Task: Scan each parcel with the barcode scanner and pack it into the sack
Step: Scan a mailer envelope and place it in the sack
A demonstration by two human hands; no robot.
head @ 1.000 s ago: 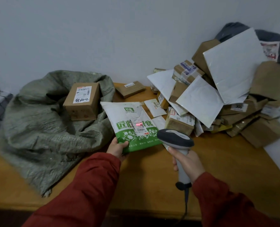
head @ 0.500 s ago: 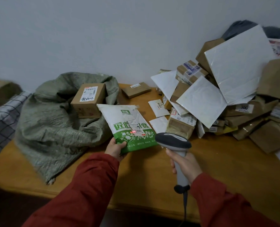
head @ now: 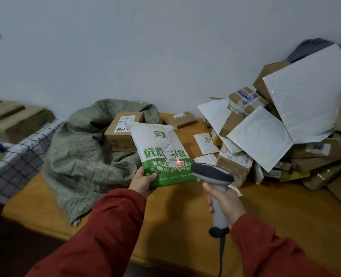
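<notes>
My left hand [head: 142, 181] grips the lower left corner of a white and green parcel bag [head: 159, 150], held up above the table. My right hand [head: 225, 202] grips the handle of a grey barcode scanner [head: 212, 172], whose head points at the bag. A red scan light falls on the bag's label, low on its right side. The grey-green woven sack [head: 81, 156] lies crumpled on the table's left part, with a brown carton [head: 121, 132] resting on it. A heap of parcels [head: 285, 132] fills the right side.
The wooden table [head: 285, 226] runs under everything, its front edge near me. A flat brown box [head: 180, 119] lies by the wall. A checked cloth [head: 16, 156] and brown boxes [head: 16, 120] sit to the left of the table. The scanner's cable hangs off the front.
The view has swung to the left, so the sack and carton sit more to the middle. The red scan light has slipped lower on the bag's label. Both hands keep their hold.
</notes>
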